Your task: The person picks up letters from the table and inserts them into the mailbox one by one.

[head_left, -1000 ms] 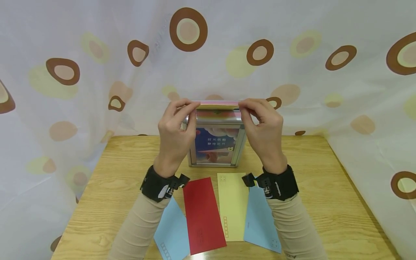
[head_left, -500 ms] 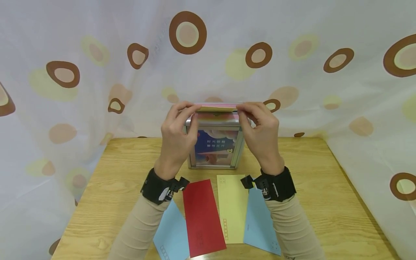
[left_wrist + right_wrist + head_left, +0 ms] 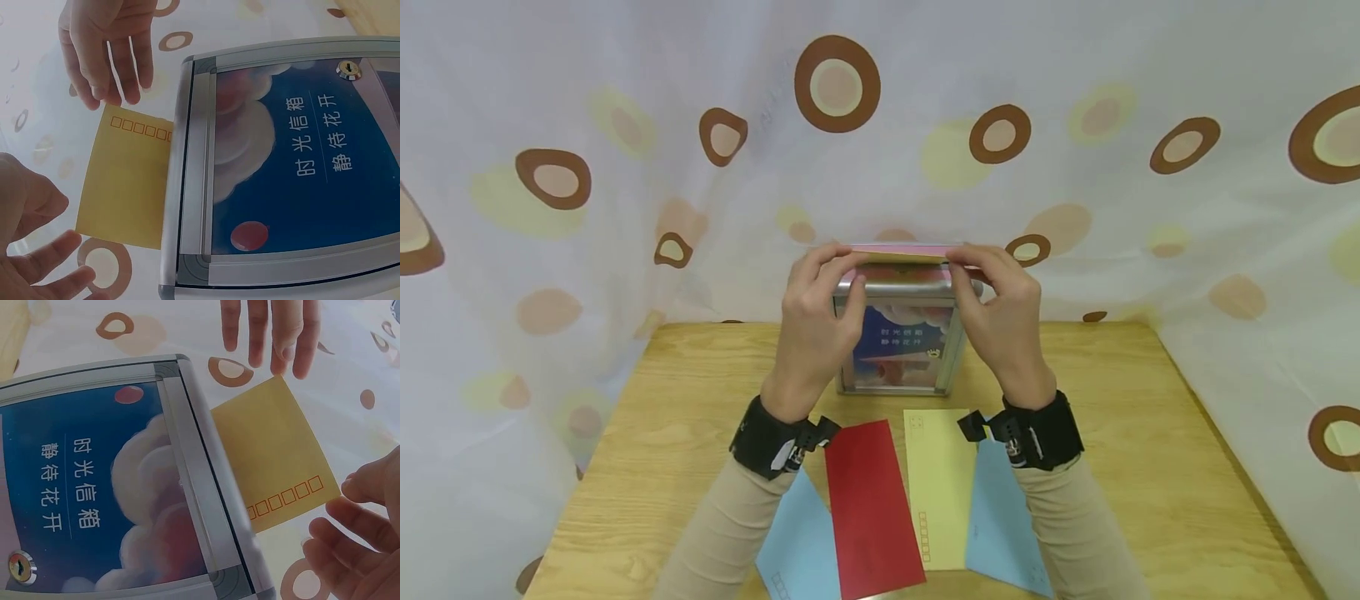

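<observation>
A yellow envelope (image 3: 904, 258) stands part-way in the top of a silver-framed letter box (image 3: 901, 367). The lower part of the envelope is hidden behind the box's front edge. My left hand (image 3: 816, 321) pinches one upper corner between thumb and index finger. At the opposite corner, my right hand (image 3: 1000, 312) pinches in the same way. In the left wrist view a row of red squares marks the yellow envelope (image 3: 125, 181) close to the right hand (image 3: 112, 44). The box's front carries a cloud picture, white characters and a round lock (image 3: 22, 567).
In front of the letter box lie a red envelope (image 3: 874, 508), another yellow envelope (image 3: 940, 492) and two blue ones, partly under the forearms. They rest on a wooden table (image 3: 670, 433). A patterned white curtain (image 3: 917, 50) hangs behind and at both sides.
Both hands have come slightly lower and closer together with the yellow envelope, nearer the box top. The whole view has shifted a little; box and loose envelopes stay in place.
</observation>
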`<state>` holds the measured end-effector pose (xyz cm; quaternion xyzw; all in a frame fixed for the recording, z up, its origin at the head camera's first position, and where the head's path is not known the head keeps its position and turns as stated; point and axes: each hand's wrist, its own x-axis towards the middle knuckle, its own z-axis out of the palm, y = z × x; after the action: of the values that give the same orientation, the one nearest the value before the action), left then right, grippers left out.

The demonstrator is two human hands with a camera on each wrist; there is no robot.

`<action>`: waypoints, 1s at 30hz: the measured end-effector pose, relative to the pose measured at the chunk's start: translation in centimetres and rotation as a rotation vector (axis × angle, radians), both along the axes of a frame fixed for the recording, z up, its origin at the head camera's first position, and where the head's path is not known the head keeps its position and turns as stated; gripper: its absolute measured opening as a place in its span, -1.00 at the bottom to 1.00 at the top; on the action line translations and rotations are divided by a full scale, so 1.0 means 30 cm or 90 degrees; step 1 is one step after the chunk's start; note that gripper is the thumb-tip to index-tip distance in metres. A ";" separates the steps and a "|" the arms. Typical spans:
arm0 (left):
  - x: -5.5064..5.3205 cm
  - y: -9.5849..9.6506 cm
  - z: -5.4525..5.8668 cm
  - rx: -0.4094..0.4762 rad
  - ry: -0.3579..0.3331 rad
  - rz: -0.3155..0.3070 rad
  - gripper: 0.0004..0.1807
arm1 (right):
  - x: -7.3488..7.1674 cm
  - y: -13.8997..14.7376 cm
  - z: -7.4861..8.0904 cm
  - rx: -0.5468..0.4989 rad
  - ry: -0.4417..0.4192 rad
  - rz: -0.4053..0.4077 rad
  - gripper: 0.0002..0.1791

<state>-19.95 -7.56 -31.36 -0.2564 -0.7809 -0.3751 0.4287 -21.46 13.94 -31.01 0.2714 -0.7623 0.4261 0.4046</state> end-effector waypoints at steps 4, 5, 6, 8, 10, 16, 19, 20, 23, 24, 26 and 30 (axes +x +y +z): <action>-0.005 0.008 -0.010 -0.002 -0.001 -0.003 -0.77 | -0.005 0.004 -0.011 0.026 0.009 -0.028 -0.83; -0.005 0.009 -0.011 -0.004 -0.001 -0.002 -0.77 | -0.007 0.004 -0.013 0.037 0.011 -0.036 -0.83; -0.006 0.009 -0.011 -0.005 -0.001 -0.002 -0.77 | -0.009 0.003 -0.015 0.045 0.011 -0.043 -0.83; -0.007 0.011 -0.012 -0.006 -0.003 -0.001 -0.77 | -0.013 0.000 -0.020 0.053 0.011 -0.053 -0.83; -0.007 0.012 -0.016 -0.009 -0.009 0.004 -0.76 | -0.016 -0.002 -0.024 0.061 0.010 -0.061 -0.83; -0.006 0.016 -0.034 -0.020 -0.031 0.008 -0.76 | -0.021 -0.003 -0.034 0.086 0.005 -0.075 -0.83; -0.009 0.018 -0.040 -0.028 -0.029 0.006 -0.76 | -0.023 -0.001 -0.040 0.095 -0.002 -0.078 -0.82; -0.011 0.019 -0.042 -0.031 -0.028 0.005 -0.76 | -0.023 0.000 -0.041 0.099 -0.004 -0.080 -0.82; -0.014 0.020 -0.046 -0.041 -0.031 0.010 -0.75 | -0.026 0.000 -0.044 0.103 -0.010 -0.080 -0.82; -0.015 0.020 -0.048 -0.043 -0.034 0.011 -0.75 | -0.028 -0.001 -0.045 0.102 -0.011 -0.078 -0.82; -0.017 0.020 -0.050 -0.048 -0.041 0.014 -0.74 | -0.030 -0.002 -0.045 0.104 -0.014 -0.076 -0.81; -0.021 0.022 -0.053 -0.063 -0.060 0.025 -0.73 | -0.034 -0.003 -0.046 0.121 -0.023 -0.080 -0.79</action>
<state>-20.57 -6.89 -32.95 -0.2441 -0.8226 -0.3394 0.3854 -22.48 13.84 -32.39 0.2527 -0.8218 0.3307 0.3893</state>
